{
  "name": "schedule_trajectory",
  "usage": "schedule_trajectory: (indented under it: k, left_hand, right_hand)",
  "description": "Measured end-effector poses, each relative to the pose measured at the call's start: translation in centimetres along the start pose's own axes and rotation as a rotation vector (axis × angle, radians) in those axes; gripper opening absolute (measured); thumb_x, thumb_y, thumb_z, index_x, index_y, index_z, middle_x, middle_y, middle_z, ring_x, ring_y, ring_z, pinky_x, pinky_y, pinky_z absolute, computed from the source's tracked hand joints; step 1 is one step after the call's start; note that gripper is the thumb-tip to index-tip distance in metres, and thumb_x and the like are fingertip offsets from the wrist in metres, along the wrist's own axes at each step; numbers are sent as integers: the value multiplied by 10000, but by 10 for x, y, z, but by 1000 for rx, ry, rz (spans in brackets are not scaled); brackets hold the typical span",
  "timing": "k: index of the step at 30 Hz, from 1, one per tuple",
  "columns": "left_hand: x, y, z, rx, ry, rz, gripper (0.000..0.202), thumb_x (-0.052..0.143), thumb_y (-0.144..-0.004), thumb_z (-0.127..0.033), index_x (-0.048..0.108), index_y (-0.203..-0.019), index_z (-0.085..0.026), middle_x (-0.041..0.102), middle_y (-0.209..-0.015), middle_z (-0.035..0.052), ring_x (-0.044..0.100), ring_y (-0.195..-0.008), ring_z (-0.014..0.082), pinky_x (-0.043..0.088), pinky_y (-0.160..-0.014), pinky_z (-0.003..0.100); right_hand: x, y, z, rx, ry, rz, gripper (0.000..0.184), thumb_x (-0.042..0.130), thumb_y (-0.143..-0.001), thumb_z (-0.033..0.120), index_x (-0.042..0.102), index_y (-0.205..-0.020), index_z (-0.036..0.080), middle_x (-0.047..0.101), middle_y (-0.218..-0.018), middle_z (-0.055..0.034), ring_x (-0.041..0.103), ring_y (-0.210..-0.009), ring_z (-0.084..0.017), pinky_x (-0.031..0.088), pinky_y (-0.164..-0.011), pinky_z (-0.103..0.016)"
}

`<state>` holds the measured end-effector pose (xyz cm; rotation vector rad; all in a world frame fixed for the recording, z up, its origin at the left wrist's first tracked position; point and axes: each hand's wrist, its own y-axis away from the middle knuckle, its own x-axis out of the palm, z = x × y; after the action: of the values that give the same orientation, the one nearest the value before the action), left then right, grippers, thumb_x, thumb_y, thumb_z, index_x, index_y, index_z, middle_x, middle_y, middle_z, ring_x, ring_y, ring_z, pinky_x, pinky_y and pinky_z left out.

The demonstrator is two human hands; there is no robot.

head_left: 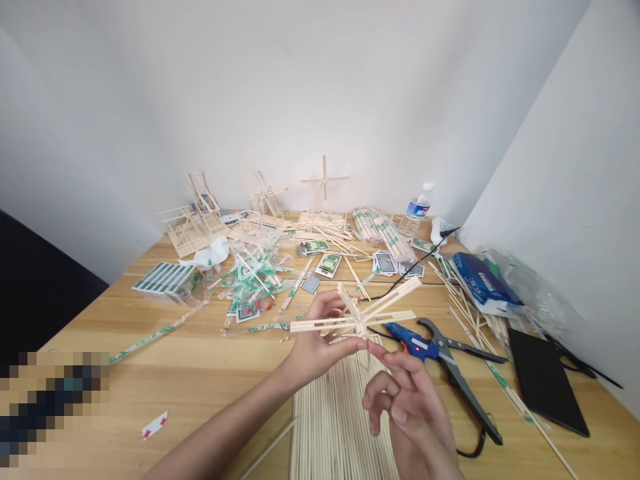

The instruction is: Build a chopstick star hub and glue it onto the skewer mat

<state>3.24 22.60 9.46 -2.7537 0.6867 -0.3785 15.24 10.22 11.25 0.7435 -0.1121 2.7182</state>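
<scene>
My left hand is closed around a star-shaped frame of thin wooden sticks, gripping it near its centre between thumb and fingers. Pairs of sticks fan out from that joint. My right hand is just below and to the right, palm turned up. Its index fingertip reaches the joint beside my left thumb, while the other fingers are loosely curled and apart, with nothing seen in them. Under both hands lies a flat row of sticks side by side. A blue glue gun with a red light rests right of the frame.
Large black-handled cutters and a black tablet-like slab lie at right. Behind are green-printed wrappers, loose sticks, playing cards and a water bottle. Other stick structures stand by the wall.
</scene>
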Motion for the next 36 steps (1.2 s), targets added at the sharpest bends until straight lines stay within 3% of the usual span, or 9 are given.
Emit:
schedule_trajectory:
  k: [6,12,21,29,36]
  left_hand:
    - [0,-1,0,16,1,0,606,885,-721,-331,553,-1223,-254,642,-1235,73,650,-1115,245,552,-921,371]
    - [0,-1,1,40,-15,5,592,882,-728,-313,554,-1218,-269,643,-1230,57,649,-1101,228,549,-909,352]
    - [-1,-1,2,40,-9,17,582,874,-738,-316,550,-1218,-263,644,-1225,59,650,-1103,232,553,-915,366]
    - [-1,-1,1,73,-11,32,613,857,-762,-290,527,-1278,-273,637,-1295,74,656,-1107,232,560,-920,373]
    - [0,-2,-3,-2,15,6,590,882,-725,-312,557,-1214,-263,653,-1260,76,648,-1145,248,560,-914,368]
  right_hand:
    - [2,-1,-1,47,-65,20,394,782,-738,426,672,-1096,304,671,-1239,-97,620,-671,-168,436,-462,-240]
    - [-6,-6,-17,-8,-192,115,389,706,-789,399,669,-1161,292,662,-1234,-130,612,-641,-164,450,-394,-226]
    - [2,-1,-19,26,-275,54,416,724,-752,392,679,-1151,285,661,-1231,-132,598,-627,-158,435,-376,-217]
    - [22,7,-6,123,-272,-125,418,799,-678,417,699,-1064,291,655,-1239,-83,592,-664,-144,427,-416,-204]
    - [14,3,-11,115,-274,-108,386,802,-683,396,716,-1042,283,686,-1192,-107,624,-704,-164,449,-397,-195]
